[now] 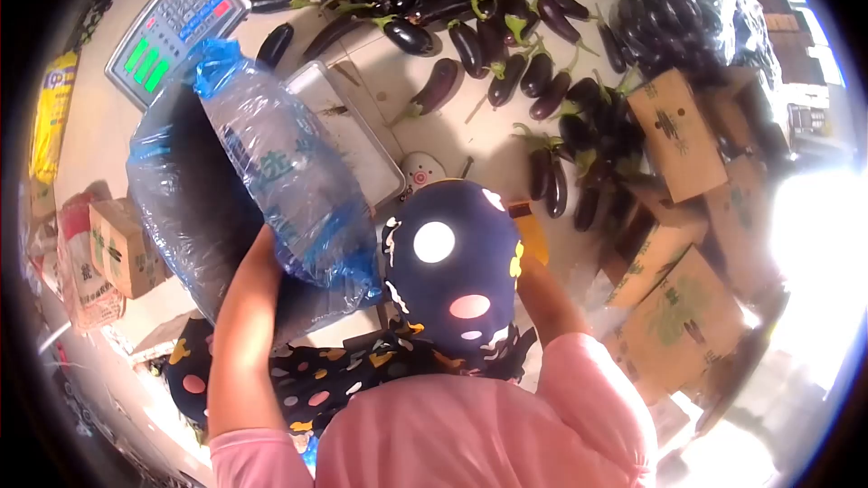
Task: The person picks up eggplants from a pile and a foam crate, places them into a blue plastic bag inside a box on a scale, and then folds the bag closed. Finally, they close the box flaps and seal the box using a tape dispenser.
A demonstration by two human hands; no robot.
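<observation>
My left forearm reaches to a large blue-tinted clear plastic bag (289,158) with a dark area along its left side. My left hand (268,237) meets the bag's fold, and its fingers are hidden there. The bag leans over a metal scale platform (348,122). My right arm passes down beside my raised knee in dark polka-dot trousers (452,262), which hides the right hand. Close to that wrist shows part of an orange-yellow thing (533,230) whose kind I cannot make out. Many loose eggplants (493,18) lie on the tiled floor ahead.
A scale display (176,23) with lit green digits stands at upper left. Cardboard boxes (678,325) are piled on the right, below a plastic bag of eggplants (678,14). Another box (127,244) and a yellow package (52,117) are at far left.
</observation>
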